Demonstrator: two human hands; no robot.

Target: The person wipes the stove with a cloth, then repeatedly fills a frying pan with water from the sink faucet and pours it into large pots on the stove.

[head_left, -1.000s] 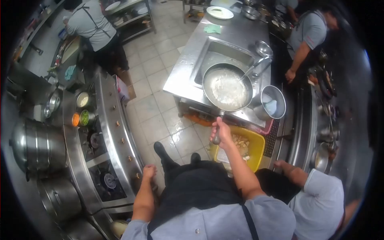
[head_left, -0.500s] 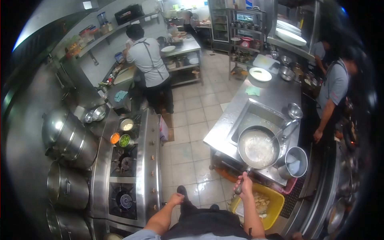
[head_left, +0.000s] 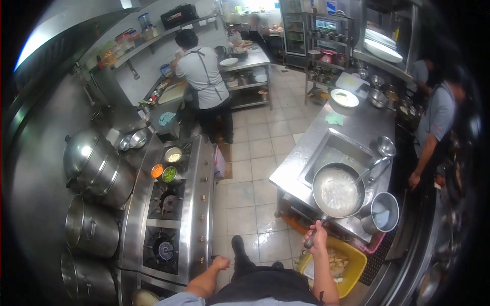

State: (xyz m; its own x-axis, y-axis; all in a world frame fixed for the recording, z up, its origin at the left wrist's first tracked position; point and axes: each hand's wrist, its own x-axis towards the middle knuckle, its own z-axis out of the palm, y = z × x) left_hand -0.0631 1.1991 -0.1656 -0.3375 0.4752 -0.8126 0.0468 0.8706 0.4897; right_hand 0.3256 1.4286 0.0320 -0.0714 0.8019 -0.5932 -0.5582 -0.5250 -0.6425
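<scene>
My right hand (head_left: 317,237) is wrapped around the handle of a wide, round pan (head_left: 315,202). Cloudy whitish liquid (head_left: 338,193) covers the pan's inside, and a faucet (head_left: 376,167) reaches over its rim. The pan lies over the near end of a steel sink (head_left: 337,140) and hides part of the basin. Low on the left, beside the stove, my left hand (head_left: 221,263) hangs with its fingers curled and nothing visible in it. Right of the pan stands a tall metal pot (head_left: 391,217) with something pale inside.
A stove (head_left: 195,204) on the left carries small containers of chopped green (head_left: 169,174), orange (head_left: 157,171) and white food. Below the sink sits a yellow tub (head_left: 352,275) with pale pieces. One person (head_left: 204,76) works at the far left, another (head_left: 434,117) at the right.
The whole view has shifted slightly, so the scene sits farther right. My right hand keeps its grip on the pan's handle over the sink; my left hand stays curled.
</scene>
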